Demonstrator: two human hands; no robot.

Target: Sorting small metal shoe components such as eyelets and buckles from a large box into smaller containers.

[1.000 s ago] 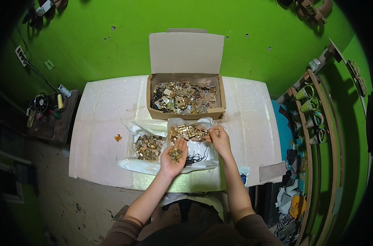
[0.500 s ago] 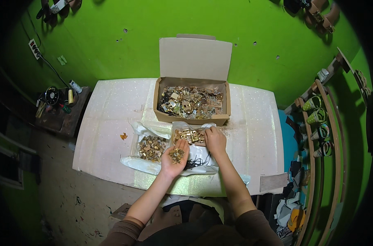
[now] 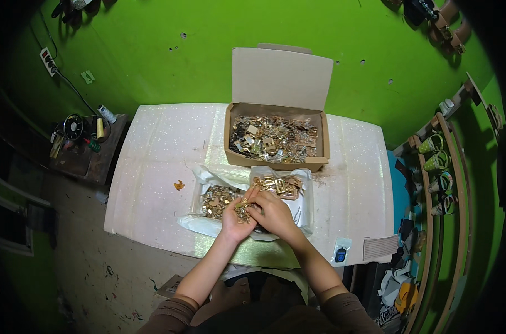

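My left hand (image 3: 235, 225) lies palm up and cupped, bearing a small heap of gold metal fittings (image 3: 242, 213). Over this palm, my right hand (image 3: 276, 216) reaches in with bent fingertips at the heap; whatever they pinch is hidden. Beside my left hand, a plastic-lined tray of mixed small metal fittings (image 3: 215, 201) sits on the table. Just beyond my right hand, a second white tray (image 3: 307, 195) contains gold buckle-like pieces (image 3: 273, 185) and a dark chain (image 3: 298, 215), partly covered by my hands.
An open cardboard box (image 3: 278, 163) full of metal hardware stands behind the trays. On the glittery table (image 3: 153, 156) lie an orange scrap (image 3: 179, 185), a small dark item in a clear bag (image 3: 341, 254) and a card (image 3: 380, 248). A wooden rack (image 3: 450, 167) holds sandals at right.
My right hand has left the right tray and come over my left palm, at the heap. The whole view has shifted slightly, and the small bagged item now shows at the right.
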